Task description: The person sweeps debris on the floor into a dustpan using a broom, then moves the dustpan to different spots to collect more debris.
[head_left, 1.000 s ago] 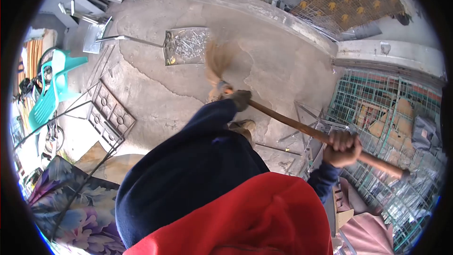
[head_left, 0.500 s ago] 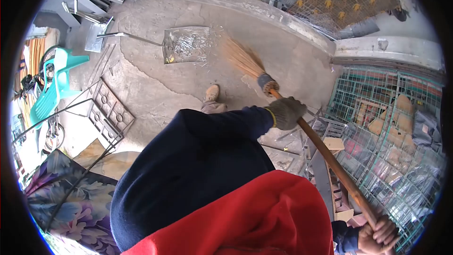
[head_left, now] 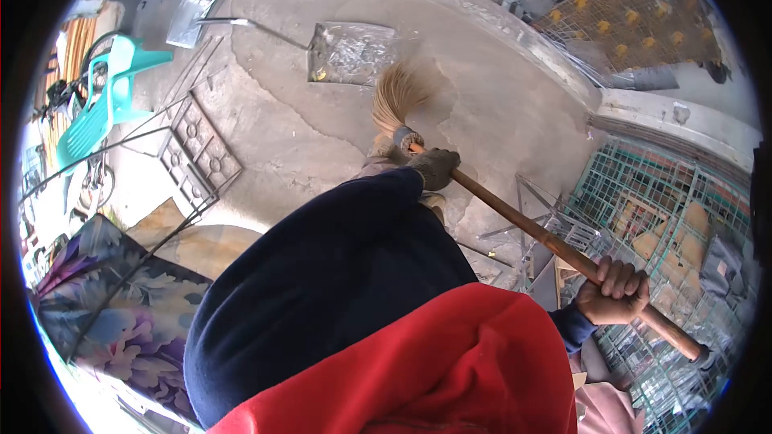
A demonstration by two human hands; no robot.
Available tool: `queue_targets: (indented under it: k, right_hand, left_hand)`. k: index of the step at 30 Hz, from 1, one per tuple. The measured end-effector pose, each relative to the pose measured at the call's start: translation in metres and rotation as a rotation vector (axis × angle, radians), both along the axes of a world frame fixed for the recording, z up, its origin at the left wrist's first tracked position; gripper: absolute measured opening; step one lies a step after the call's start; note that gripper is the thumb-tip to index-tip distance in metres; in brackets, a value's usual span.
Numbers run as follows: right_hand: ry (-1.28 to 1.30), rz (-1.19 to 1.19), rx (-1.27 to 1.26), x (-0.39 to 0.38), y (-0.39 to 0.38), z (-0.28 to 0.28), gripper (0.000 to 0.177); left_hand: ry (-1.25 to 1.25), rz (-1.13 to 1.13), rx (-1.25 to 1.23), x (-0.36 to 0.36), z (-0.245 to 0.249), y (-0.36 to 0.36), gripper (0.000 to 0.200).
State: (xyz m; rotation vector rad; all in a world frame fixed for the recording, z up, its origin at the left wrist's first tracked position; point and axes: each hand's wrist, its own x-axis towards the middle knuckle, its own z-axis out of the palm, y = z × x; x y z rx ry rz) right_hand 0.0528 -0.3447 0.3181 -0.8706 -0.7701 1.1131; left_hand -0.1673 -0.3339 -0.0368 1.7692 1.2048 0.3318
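Observation:
My left hand (head_left: 434, 167), in a grey-brown work glove, is wrapped round the wooden handle of a broom (head_left: 515, 217) just above its binding. My bare right hand (head_left: 615, 291) grips the same handle near its upper end. The broom slants across the view, with its straw bristles (head_left: 400, 95) bent and fanned on the concrete floor, partly blurred. Just beyond them lies a metal dustpan (head_left: 320, 50) heaped with shiny metal scraps (head_left: 362, 55); its long handle (head_left: 277, 34) points left. A shoe behind the broom head is partly hidden by my gloved hand.
Green wire mesh panels (head_left: 675, 193) and metal frames stand at the right. On the left are a turquoise plastic chair (head_left: 104, 108), a dark metal grille (head_left: 197, 145) and flower-patterned fabric (head_left: 121, 297). A raised concrete ledge (head_left: 531, 32) runs along the back.
The broom head has swept left and closer to me, its bristles now bending. Both hands have moved left and up in view with the handle. The whole view has shifted slightly.

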Motion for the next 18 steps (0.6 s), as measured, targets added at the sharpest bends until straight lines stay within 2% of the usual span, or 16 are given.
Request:
queue_targets:
  k: [2, 5, 8, 11, 14, 18]
  right_hand:
    - [0.033, 0.011, 0.014, 0.005, -0.003, 0.008, 0.036]
    - [0.057, 0.039, 0.046, 0.004, -0.013, 0.025, 0.035]
    - [0.024, 0.005, 0.056, -0.007, -0.028, 0.036, 0.035]
    - [0.053, -0.028, 0.047, -0.017, -0.045, 0.023, 0.036]
    - [0.084, -0.08, 0.032, -0.028, -0.066, 0.005, 0.036]
    - [0.097, -0.055, 0.072, -0.027, -0.102, 0.009, 0.034]
  left_hand:
    - [0.0, 0.057, -0.013, -0.027, 0.015, -0.01, 0.025]
    - [0.046, 0.008, -0.085, -0.047, 0.069, 0.003, 0.024]
    - [0.076, -0.032, -0.085, -0.059, 0.088, -0.002, 0.024]
    - [0.031, -0.041, -0.055, -0.076, 0.079, -0.011, 0.025]
    - [0.092, -0.08, -0.09, -0.095, 0.084, -0.019, 0.025]
    - [0.097, -0.097, -0.013, -0.087, 0.057, -0.048, 0.025]
